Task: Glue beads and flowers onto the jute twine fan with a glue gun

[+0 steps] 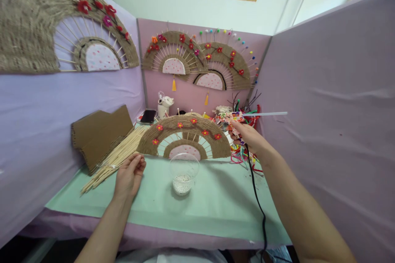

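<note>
My right hand (248,134) is wrapped round a hot glue gun (227,118) with a colourful patterned covering. A pale glue stick (268,114) sticks out of its back, and a black cord (254,197) hangs down from it. Left of the gun, a twine-wound semicircular fan (173,125) stands up with small red flowers on it. My left hand (130,171) is closed at the fan's lower left end, fingertips pinched together; what they hold, if anything, is too small to name. In front of the fan stands a clear plastic cup (185,168) with white beads (182,185) inside.
Thin wooden sticks (117,154) and brown cardboard (100,131) lie at left. Behind the fan are a phone (148,116) and a white animal figurine (164,106). Colourful pipe cleaners (240,156) spread at right. More fans (174,55) hang on the partitions.
</note>
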